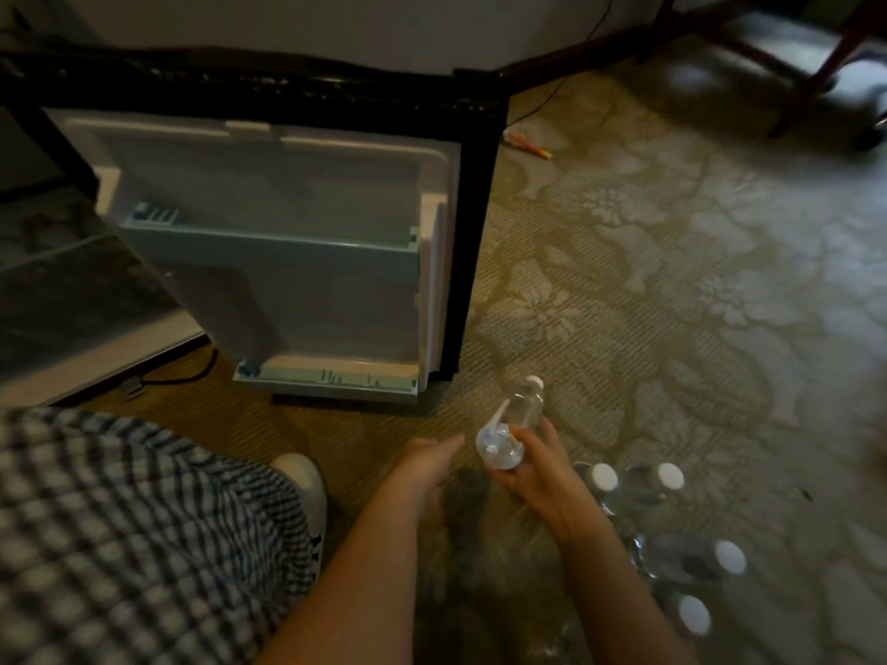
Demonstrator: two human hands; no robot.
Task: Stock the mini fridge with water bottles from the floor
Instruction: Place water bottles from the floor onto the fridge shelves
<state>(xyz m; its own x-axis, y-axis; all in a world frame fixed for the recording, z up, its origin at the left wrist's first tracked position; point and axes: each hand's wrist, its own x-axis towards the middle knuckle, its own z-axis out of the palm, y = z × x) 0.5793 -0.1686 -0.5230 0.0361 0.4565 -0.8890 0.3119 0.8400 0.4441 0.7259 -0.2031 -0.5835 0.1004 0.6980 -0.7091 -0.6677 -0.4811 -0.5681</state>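
The mini fridge door (288,252) hangs wide open, its white inner side facing me with an upper shelf (269,230) and a bottom shelf (326,376), both bare. My right hand (537,472) grips a clear water bottle (513,424) with a white cap, held on its side and pointing toward the door's lower right corner. My left hand (422,465) hovers just left of the bottle's base, fingers together and extended, holding nothing. Several more capped water bottles (672,544) lie on the carpet to the right of my right forearm.
The fridge cabinet (72,280) is dark at far left, a power cable (182,374) beneath it. My checked-trousered knee and white shoe (307,477) fill the lower left. Patterned carpet (696,280) spreads right; chair legs (816,74) and a small wrapper (528,144) lie further back.
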